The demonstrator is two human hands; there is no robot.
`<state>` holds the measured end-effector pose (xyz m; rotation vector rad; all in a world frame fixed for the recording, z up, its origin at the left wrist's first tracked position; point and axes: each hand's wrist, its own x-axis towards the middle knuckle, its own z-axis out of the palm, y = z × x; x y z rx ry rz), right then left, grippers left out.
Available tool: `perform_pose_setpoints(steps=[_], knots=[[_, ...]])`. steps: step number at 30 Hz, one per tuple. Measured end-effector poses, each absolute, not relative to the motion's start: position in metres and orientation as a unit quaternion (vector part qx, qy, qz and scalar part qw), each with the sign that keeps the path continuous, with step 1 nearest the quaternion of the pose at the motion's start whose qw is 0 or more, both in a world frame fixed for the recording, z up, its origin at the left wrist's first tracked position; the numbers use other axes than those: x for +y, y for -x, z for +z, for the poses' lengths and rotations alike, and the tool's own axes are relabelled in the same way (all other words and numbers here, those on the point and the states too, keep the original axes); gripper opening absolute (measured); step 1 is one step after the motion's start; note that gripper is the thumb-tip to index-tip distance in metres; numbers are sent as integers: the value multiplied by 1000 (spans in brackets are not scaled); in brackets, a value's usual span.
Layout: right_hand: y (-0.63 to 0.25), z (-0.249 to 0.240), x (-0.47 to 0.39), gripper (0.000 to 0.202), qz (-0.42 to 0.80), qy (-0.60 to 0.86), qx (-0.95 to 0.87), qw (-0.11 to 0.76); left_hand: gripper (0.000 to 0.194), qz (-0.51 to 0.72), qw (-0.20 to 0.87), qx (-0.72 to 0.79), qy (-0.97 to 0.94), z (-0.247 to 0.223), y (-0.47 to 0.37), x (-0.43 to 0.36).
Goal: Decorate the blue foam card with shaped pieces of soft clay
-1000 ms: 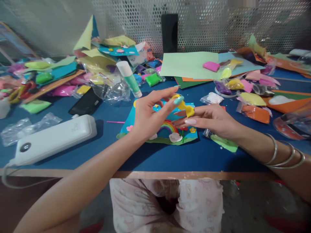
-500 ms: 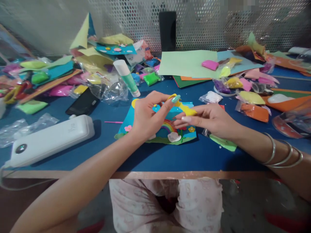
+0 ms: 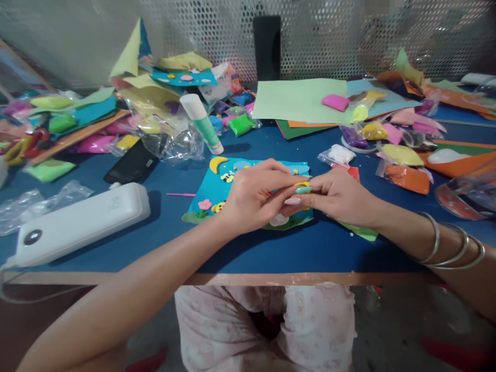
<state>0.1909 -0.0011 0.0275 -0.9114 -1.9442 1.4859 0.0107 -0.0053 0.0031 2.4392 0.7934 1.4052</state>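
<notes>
My left hand [image 3: 260,195] and my right hand [image 3: 336,195] meet fingertip to fingertip, both closed on one small lump of yellow modelling clay [image 3: 301,184]. Only a sliver of the clay shows between the fingers. Beneath them lies a blue paper picture [image 3: 207,185], decorated with a yellow moon [image 3: 219,165], a bee [image 3: 227,177], a pink flower [image 3: 205,205] and a green strip along the bottom. The hands cover much of its middle and right. A light green clay packet [image 3: 364,232] sits partly under my right hand.
A white power bank [image 3: 83,222] with a cable lies at left, near a black phone [image 3: 132,161]. A glue stick [image 3: 202,124] stands behind the picture, and a thin pink stick [image 3: 180,195] lies beside it. Clay packets and coloured paper [image 3: 300,101] line the back.
The stretched yellow clay is now bunched between my fingertips. My left hand has moved right and down to meet my right hand, uncovering the moon and the bee.
</notes>
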Motion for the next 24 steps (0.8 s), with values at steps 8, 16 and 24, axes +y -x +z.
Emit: perform_pose_setpoints(steps=[8,16,24], knots=[[-197,24,6,29,604,331,-673,270,16,531,2,369,-763,4,0,3],[-196,23,2,34,610,289,-697,242,28,465,55,278,-839,5,-6,0],[-196,26,1,17,595,277,-723,217,10,508,46,268,-817,5,-4,0]])
